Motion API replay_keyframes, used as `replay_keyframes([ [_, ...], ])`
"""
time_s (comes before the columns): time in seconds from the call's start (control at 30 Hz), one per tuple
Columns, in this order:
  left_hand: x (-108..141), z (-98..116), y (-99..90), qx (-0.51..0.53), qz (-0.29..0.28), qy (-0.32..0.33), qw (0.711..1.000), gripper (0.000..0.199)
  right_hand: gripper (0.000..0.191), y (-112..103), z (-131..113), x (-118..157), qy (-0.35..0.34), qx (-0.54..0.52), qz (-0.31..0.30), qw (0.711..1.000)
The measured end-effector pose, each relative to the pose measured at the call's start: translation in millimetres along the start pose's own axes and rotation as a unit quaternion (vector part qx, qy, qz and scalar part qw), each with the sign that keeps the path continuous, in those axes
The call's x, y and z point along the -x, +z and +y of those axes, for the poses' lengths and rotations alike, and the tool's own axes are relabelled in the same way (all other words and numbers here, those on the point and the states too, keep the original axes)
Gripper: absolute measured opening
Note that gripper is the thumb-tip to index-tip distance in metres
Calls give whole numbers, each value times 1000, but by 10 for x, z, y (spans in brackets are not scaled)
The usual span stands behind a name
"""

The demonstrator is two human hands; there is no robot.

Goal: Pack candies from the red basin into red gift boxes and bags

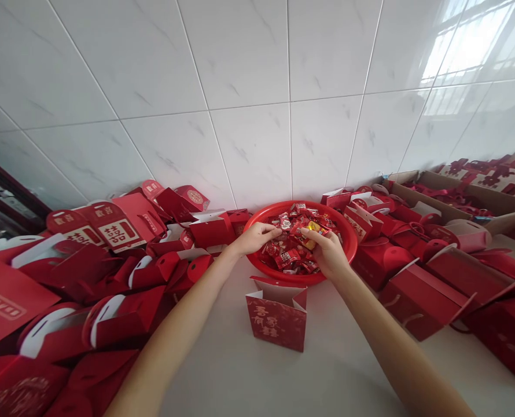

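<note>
A round red plastic basket (350,243) holds many wrapped candies (289,258), mostly red with some gold. Over its left part is my left hand (257,236), thumb and fingertips pinched together at the candies; what they hold is too small to make out. My right hand (327,249) is over the right side of the basket, its fingers closed around a gold-wrapped candy (312,229). In front of the basket an open red paper box (277,324) with gold characters stands upright on the pale table (327,370).
Many red gift boxes (127,321) crowd the left side. More red boxes (426,301) stand on the right. Behind them, a cardboard carton (500,217) holds red items at the far right. A white tiled wall (249,145) rises behind the table.
</note>
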State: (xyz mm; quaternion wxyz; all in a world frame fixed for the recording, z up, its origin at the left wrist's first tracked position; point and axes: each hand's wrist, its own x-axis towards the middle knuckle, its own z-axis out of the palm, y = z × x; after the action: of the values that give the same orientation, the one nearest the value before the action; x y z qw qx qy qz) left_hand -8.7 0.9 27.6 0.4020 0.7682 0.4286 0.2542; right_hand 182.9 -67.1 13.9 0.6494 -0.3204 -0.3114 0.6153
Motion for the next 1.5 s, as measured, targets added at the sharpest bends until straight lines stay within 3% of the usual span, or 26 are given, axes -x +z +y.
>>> replay_keyframes([
  [0.17, -10, 72, 143, 6, 98, 17, 995, 51, 35, -36, -36, 3, 43, 12, -36, 998],
  [0.33, 19, 171, 207, 22, 111, 12, 994, 47, 35, -48, -36, -1, 38, 11, -19, 999],
  [0.5, 37, 92, 112, -39, 65, -35, 996, 56, 32, -50, -24, -13, 18, 1, 19, 1000],
  [0.67, 38, -67, 97, -130, -35, -41, 990, 28, 31, -58, -15, -22, 9, -13, 45, 999],
  [0.77, 13, -98, 153, -167, -88, -43, 981, 27, 32, -61, -11, -21, 6, -9, 45, 999],
  [0.83, -12, -107, 178, -178, -95, -40, 979, 23, 32, -62, -9, -21, 7, -7, 46, 999],
  [0.97, -37, -160, 161, -176, -32, -18, 984, 17, 32, -56, -9, -24, 7, -5, 50, 999],
  [1.2, -2, -283, 117, -72, 101, 65, 990, 32, 31, -56, -15, -25, 10, -15, 42, 999],
  [1.37, 86, -281, 145, -15, 200, 157, 967, 30, 29, -124, -41, -62, 24, -80, 37, 996],
  [1.5, 188, -245, 180, 12, 268, 219, 938, 38, 28, -172, -66, -62, 20, -101, -4, 995],
])
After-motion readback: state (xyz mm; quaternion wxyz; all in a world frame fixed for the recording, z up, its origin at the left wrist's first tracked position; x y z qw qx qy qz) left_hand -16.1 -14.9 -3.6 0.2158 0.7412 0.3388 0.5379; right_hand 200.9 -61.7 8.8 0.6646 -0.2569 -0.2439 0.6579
